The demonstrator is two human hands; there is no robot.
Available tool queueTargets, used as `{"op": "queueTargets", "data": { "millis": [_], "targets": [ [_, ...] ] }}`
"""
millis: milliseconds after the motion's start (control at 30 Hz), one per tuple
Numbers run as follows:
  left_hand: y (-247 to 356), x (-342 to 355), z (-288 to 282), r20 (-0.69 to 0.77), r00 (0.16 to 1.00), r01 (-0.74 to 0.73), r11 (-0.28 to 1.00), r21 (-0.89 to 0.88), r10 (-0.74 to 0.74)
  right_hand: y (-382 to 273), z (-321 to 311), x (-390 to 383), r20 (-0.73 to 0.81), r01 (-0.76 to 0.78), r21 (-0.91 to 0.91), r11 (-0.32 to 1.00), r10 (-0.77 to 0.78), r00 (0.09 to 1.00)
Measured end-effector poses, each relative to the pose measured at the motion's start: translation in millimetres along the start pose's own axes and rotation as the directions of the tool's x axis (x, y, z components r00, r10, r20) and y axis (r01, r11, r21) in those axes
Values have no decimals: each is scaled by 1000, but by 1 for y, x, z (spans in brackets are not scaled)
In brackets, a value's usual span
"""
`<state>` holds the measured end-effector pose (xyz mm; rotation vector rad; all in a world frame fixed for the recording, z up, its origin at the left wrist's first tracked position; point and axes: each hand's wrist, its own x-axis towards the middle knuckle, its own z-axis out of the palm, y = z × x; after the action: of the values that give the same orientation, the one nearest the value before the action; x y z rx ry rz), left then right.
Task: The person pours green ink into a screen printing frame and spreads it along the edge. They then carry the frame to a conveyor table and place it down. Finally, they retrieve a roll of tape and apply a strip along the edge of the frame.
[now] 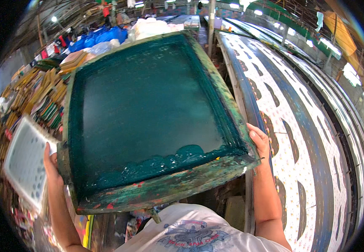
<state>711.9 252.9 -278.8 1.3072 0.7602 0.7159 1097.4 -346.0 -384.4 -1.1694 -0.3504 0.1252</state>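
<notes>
My two hands hold up a large wooden screen frame [161,182] with dark green, ink-coated mesh and paint-stained edges, slightly tilted. My left hand [52,168] is closed at its left side, beside a smaller pale screen [24,161] with dark spots; whether it touches that screen too, I cannot tell. My right hand [259,143] grips the right edge, fingertips showing over the rim. The frame hides much of what lies beyond it. My white printed shirt shows below.
A long printing table [291,176] with white patterned pieces runs along the right, more long tables beyond. Piled boards or frames [26,101] fill the left, with blue bags [95,40] and white bundles [152,25] behind. A post [211,21] stands at the back.
</notes>
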Motion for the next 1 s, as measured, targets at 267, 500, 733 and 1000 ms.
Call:
{"op": "queueTargets", "data": {
  "millis": [267,500,733,1000],
  "targets": [
    [0,224,309,155,986,60,998,37,-65,4,-102,115,-356,64,-98,993,-95,930],
    [-74,441,525,400,898,164,984,75,-180,36,-189,211,-404,202,-107,974,-228,886],
    [-87,561,712,496,847,132,980,147,-188,63,-223,391,-469,198,-72,978,-209,858],
    [-50,715,826,334,932,70,974,217,-142,113,-255,623,-477,172,-16,985,-159,865]
  ]
}}
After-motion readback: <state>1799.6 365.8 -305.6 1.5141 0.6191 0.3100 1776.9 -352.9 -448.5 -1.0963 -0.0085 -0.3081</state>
